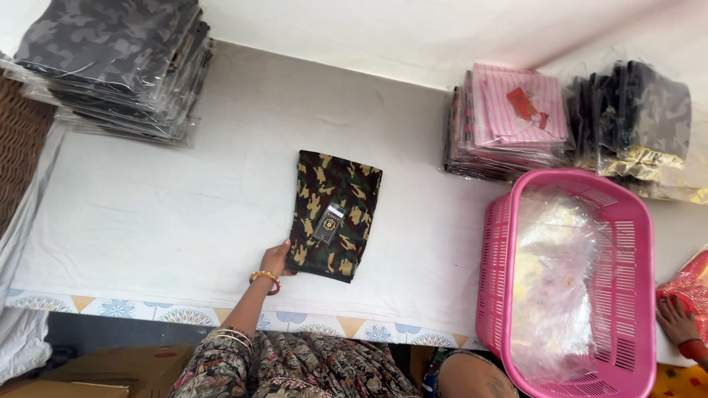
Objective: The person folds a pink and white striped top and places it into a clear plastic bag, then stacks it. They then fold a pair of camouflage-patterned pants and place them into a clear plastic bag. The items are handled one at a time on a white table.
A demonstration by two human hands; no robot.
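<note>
A folded camouflage garment (335,215) in green, tan and black lies on the white table cover, with a small black tag on top. My left hand (276,259), with gold and red bangles at the wrist, grips the garment's lower left corner. At the far right edge, my right hand (675,319) rests with curled fingers on a shiny red packet (692,284), which is only partly in view.
A pink plastic basket (640,221) holding clear plastic bags stands at the right. Behind it are stacks of bagged pink striped (516,110) and dark garments (649,118). A stack of bagged grey camouflage garments (118,66) is at the back left. Cardboard boxes (110,372) sit below the table edge.
</note>
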